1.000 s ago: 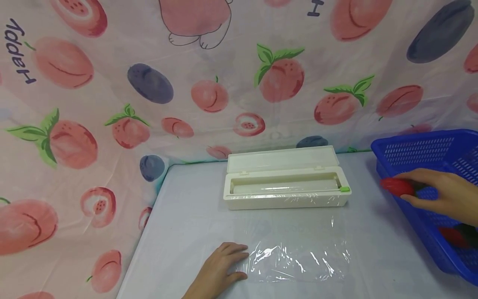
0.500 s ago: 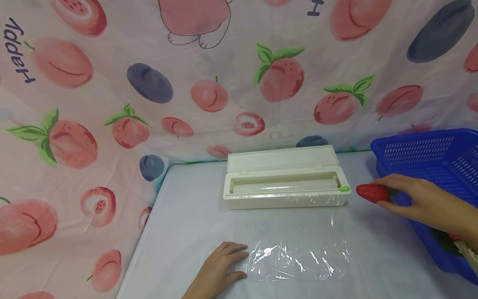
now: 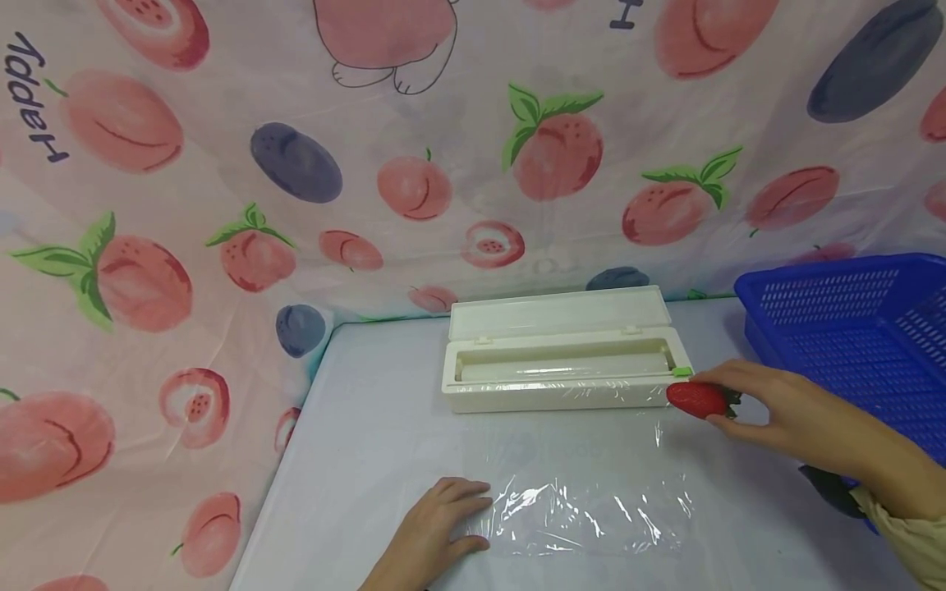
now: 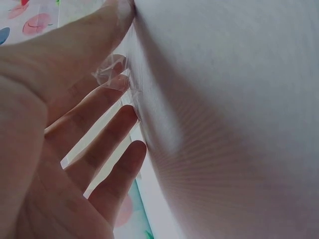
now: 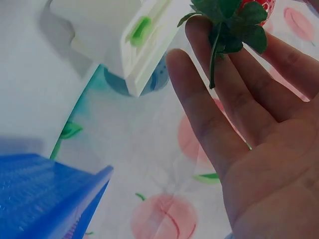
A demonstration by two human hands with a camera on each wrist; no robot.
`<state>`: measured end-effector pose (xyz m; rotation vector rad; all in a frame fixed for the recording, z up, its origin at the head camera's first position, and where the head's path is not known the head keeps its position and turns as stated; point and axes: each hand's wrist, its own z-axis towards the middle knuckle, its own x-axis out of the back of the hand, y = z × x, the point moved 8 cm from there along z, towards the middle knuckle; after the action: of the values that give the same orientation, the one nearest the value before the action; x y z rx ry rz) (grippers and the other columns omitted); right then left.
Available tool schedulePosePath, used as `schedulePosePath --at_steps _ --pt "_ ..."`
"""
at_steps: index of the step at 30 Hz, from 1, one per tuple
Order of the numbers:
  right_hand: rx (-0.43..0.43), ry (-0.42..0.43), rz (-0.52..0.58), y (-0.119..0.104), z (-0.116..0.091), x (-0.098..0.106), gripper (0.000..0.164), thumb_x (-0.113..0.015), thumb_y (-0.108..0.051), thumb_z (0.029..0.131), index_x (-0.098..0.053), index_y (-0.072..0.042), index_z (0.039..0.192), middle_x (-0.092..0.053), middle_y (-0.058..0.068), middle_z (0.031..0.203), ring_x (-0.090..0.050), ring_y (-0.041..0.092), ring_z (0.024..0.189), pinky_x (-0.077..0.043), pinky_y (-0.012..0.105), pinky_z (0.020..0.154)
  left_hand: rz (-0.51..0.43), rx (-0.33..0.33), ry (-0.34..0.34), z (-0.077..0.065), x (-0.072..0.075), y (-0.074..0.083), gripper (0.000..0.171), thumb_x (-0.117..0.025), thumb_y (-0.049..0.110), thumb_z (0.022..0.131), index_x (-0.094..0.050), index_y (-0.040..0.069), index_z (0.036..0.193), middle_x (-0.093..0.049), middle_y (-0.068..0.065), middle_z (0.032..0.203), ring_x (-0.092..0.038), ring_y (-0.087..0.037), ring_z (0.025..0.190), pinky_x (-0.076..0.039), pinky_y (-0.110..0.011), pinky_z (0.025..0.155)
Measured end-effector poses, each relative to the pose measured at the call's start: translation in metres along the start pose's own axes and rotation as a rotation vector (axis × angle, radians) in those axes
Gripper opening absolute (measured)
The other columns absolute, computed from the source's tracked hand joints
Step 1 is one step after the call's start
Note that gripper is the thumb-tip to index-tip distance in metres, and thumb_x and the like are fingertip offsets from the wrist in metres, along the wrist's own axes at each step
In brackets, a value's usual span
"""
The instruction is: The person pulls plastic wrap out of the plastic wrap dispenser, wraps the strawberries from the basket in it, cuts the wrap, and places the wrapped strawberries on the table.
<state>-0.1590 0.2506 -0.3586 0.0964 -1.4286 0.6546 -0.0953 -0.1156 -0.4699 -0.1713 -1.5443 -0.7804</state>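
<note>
My right hand [image 3: 791,423] pinches a red strawberry [image 3: 697,400] between thumb and fingers, its tip pointing left. Its green leaves [image 5: 227,25] and stem show at the fingertips in the right wrist view. The strawberry is held at the right end of a white cling film dispenser [image 3: 562,400], overlapping its corner in the head view. From the dispenser a clear sheet of cling film [image 3: 576,509] stretches forward over the table. My left hand [image 3: 443,525] rests at the sheet's left edge, fingers extended; in the left wrist view crinkled film [image 4: 110,72] lies at the fingertips [image 4: 130,113].
A blue perforated basket [image 3: 805,275] stands at the right, partly behind my right forearm. The dispenser's lid [image 3: 557,313] is raised at the back, and a green slider [image 3: 681,372] sits at its right end. A fruit-printed cloth [image 3: 473,148] hangs behind the white table [image 3: 355,410].
My right hand has carried the strawberry out of the blue basket, leftward to the dispenser's right end. My left hand has stayed in place on the film.
</note>
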Motion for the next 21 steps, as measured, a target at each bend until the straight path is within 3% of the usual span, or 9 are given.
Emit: schedulePosePath --at_steps 5,13,17,21 --pt "0.079 0.066 0.028 -0.014 0.001 -0.002 0.045 -0.088 -0.018 0.073 -0.070 -0.018 0.114 -0.066 -0.015 0.105 -0.057 -0.002 0.090 -0.052 0.016 0.074 -0.006 -0.007 0.000 0.000 0.000 0.000 0.045 -0.080 0.036 0.081 -0.071 0.016 0.120 -0.063 0.006 0.132 -0.054 -0.014 0.121 -0.049 -0.036 0.102" --pt "0.176 0.127 0.052 -0.030 0.004 -0.010 0.052 -0.089 -0.014 0.069 -0.069 -0.021 0.117 -0.067 -0.015 0.109 -0.063 0.006 0.097 -0.038 0.000 0.091 -0.020 0.028 -0.032 0.002 -0.001 -0.001 0.045 -0.078 0.037 0.082 -0.070 0.017 0.122 -0.062 0.007 0.133 -0.054 -0.015 0.123 -0.048 -0.038 0.103" --pt "0.214 0.137 0.058 -0.038 0.005 -0.015 0.054 -0.089 -0.013 0.068 -0.069 -0.019 0.118 -0.068 -0.013 0.110 -0.064 0.008 0.098 -0.036 0.000 0.093 -0.024 0.029 -0.029 0.001 -0.001 -0.002 0.045 -0.078 0.037 0.083 -0.070 0.018 0.122 -0.062 0.007 0.134 -0.054 -0.015 0.123 -0.048 -0.037 0.103" --pt "0.200 0.114 0.051 -0.045 0.008 -0.021 0.052 -0.089 -0.015 0.069 -0.068 -0.019 0.117 -0.068 -0.012 0.110 -0.065 0.008 0.098 -0.052 0.016 0.088 -0.024 0.029 -0.029 0.001 -0.002 -0.002 0.044 -0.077 0.037 0.083 -0.070 0.018 0.122 -0.062 0.007 0.134 -0.054 -0.015 0.124 -0.048 -0.038 0.103"
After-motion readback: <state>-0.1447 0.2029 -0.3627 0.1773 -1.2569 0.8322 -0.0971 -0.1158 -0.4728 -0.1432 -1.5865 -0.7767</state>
